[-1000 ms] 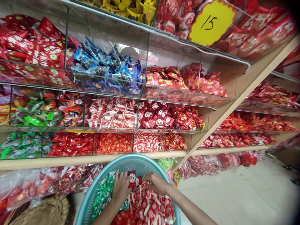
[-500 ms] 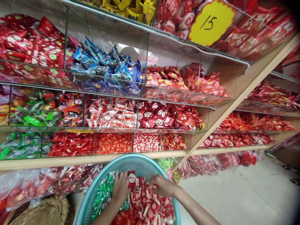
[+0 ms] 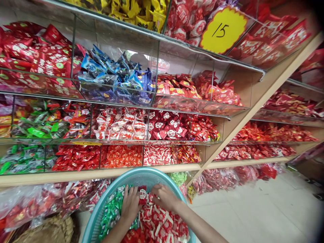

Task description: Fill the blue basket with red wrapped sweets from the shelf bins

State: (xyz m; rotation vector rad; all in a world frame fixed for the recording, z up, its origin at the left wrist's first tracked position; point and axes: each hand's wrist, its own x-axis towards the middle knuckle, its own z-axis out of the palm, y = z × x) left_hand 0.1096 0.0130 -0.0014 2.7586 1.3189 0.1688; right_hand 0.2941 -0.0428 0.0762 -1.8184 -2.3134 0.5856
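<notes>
Round basket [image 3: 141,172] of teal plastic with a finely perforated wall and smooth rim, at bottom centre, just in front of the lowest shelf edge [image 3: 101,172] of pale wood. Inside, two heaps of small glossy wrapped sweets: green sweets [image 3: 111,211] on the left side, red-and-white sweets [image 3: 162,226] filling the middle and right. Left hand [image 3: 130,204] palm down along the line between both heaps, fingers stretched out and slightly spread, nothing visibly gripped. Right hand [image 3: 165,197] palm down on the red-and-white heap, fingers bent into the wrappers; grip underneath not discernible. Between the two hands, touching the left fingertips, one dark red packet [image 3: 142,194] with a white mark, upright; print too small to read. Above, tiered shelving with clear glass fronts and dividers [image 3: 158,60], each compartment loaded with foil or plastic wrapped sweets: blue packets [image 3: 118,74] in the upper middle, red packets with white lettering [image 3: 167,126] below them, green wrappers [image 3: 32,130] at left, yellow packs [image 3: 131,10] along the top. Yellow scalloped sign [image 3: 222,29] on the top tier, handwritten "15" in black. Woven basket [image 3: 50,229] of coarse straw-coloured fibre at bottom left. Light tiled floor [image 3: 265,209] at right.
</notes>
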